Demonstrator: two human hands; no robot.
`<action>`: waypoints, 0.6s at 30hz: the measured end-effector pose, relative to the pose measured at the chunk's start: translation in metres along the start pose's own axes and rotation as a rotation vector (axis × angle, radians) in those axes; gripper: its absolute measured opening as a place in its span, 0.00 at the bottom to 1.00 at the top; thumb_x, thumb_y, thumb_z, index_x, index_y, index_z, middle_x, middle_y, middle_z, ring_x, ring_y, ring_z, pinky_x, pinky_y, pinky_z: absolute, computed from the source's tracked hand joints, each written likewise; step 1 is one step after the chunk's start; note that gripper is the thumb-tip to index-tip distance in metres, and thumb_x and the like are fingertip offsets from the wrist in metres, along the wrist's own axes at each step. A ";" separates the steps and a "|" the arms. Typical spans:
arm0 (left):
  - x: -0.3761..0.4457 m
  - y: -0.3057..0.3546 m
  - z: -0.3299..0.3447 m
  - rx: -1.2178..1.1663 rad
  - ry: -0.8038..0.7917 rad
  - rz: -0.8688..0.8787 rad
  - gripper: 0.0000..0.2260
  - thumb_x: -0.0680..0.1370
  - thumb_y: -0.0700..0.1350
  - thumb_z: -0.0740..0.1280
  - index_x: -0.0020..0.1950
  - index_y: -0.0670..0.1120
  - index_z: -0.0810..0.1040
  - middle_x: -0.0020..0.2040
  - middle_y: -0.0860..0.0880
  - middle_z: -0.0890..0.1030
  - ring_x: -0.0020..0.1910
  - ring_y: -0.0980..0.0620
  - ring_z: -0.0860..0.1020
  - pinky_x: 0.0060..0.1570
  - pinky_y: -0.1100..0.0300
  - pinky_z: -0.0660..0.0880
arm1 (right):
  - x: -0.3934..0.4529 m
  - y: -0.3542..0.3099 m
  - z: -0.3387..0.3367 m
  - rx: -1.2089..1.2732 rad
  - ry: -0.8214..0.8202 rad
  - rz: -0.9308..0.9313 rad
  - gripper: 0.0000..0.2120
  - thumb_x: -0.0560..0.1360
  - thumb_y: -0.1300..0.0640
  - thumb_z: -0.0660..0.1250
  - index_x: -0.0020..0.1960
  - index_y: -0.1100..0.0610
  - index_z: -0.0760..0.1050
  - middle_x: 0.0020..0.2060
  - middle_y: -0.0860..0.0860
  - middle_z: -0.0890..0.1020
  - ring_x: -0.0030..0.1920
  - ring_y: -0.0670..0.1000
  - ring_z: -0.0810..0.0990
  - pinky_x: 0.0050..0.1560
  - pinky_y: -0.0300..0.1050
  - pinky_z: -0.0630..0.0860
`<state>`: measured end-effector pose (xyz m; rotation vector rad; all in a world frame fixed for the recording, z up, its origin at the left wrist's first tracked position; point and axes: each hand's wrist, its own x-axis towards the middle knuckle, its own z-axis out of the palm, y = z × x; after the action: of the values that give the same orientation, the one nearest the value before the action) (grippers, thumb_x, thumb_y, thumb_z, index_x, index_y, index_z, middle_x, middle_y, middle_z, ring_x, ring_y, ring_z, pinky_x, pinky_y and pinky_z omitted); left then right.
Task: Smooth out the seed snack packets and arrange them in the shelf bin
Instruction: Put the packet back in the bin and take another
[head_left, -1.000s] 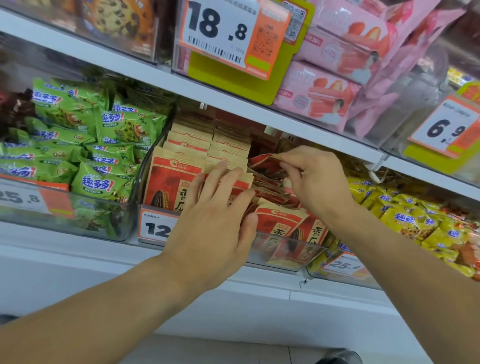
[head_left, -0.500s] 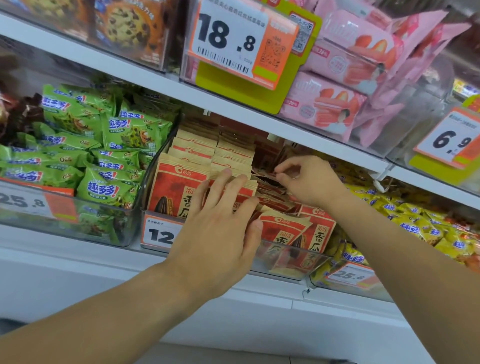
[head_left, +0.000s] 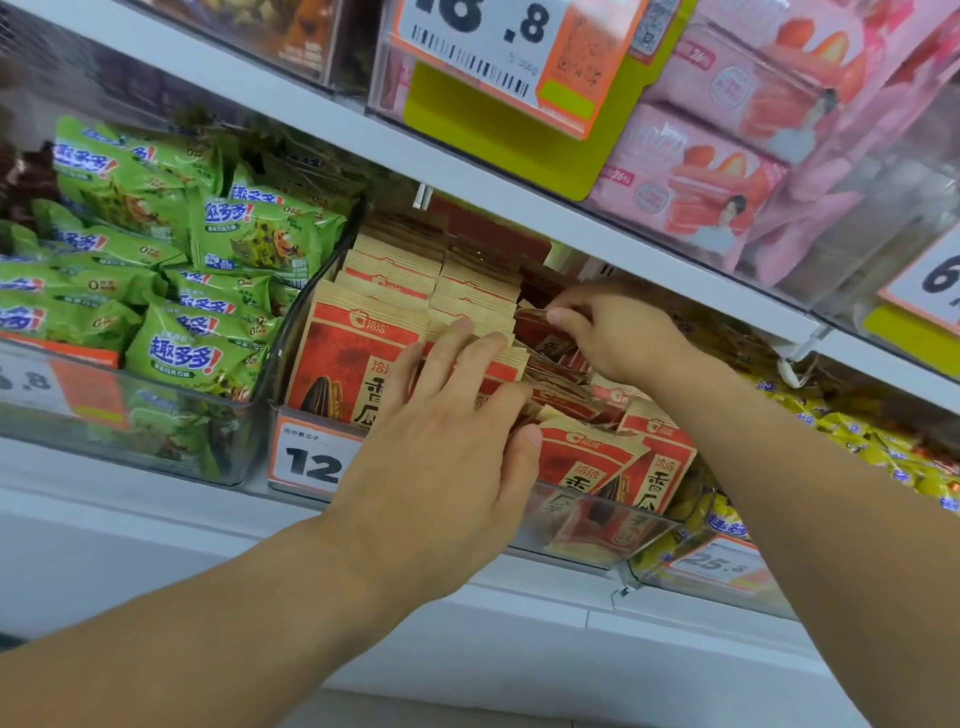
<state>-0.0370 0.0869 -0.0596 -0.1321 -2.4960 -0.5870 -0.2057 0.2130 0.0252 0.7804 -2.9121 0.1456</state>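
Red and tan seed snack packets (head_left: 343, 364) stand in rows inside a clear shelf bin (head_left: 597, 540) on the middle shelf. My left hand (head_left: 447, 441) lies flat with straight fingers against the front packets of the middle row. Deeper in the bin, my right hand (head_left: 618, 332) pinches the top edge of a dark red packet (head_left: 540, 325) lying tilted among several loose packets. More loose packets (head_left: 639, 467) lean at the bin's front right.
A bin of green cookie bags (head_left: 182, 353) sits to the left, a bin of yellow bags (head_left: 883, 452) to the right. The upper shelf edge (head_left: 467, 171) hangs close above the hands, with pink packs (head_left: 701, 171) and a price tag (head_left: 498, 57) on it.
My right hand has reached a little further back into the bin and taken a packet's edge. My left hand stays pressed on the front packets. The camera has moved closer.
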 end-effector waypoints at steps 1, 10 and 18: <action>0.000 0.000 0.000 -0.002 0.002 -0.003 0.21 0.81 0.55 0.49 0.59 0.50 0.79 0.72 0.47 0.70 0.76 0.46 0.59 0.73 0.45 0.54 | 0.004 0.000 0.002 -0.007 -0.019 0.005 0.16 0.84 0.49 0.57 0.65 0.53 0.77 0.62 0.52 0.80 0.59 0.54 0.78 0.48 0.40 0.65; 0.001 -0.002 0.002 0.002 0.011 -0.012 0.21 0.81 0.54 0.49 0.58 0.50 0.79 0.72 0.47 0.70 0.76 0.46 0.60 0.73 0.44 0.56 | 0.016 0.001 0.016 -0.057 -0.167 0.004 0.12 0.81 0.47 0.63 0.60 0.50 0.81 0.61 0.48 0.81 0.53 0.47 0.76 0.51 0.40 0.67; 0.001 -0.003 0.007 0.021 0.016 -0.014 0.20 0.80 0.54 0.50 0.57 0.50 0.80 0.71 0.46 0.71 0.75 0.44 0.62 0.73 0.43 0.57 | 0.021 0.004 0.009 0.067 -0.112 0.052 0.14 0.83 0.46 0.59 0.55 0.52 0.81 0.50 0.50 0.81 0.49 0.52 0.78 0.51 0.43 0.70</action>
<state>-0.0419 0.0870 -0.0650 -0.1020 -2.4884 -0.5656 -0.2261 0.2049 0.0189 0.7465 -3.0487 0.2116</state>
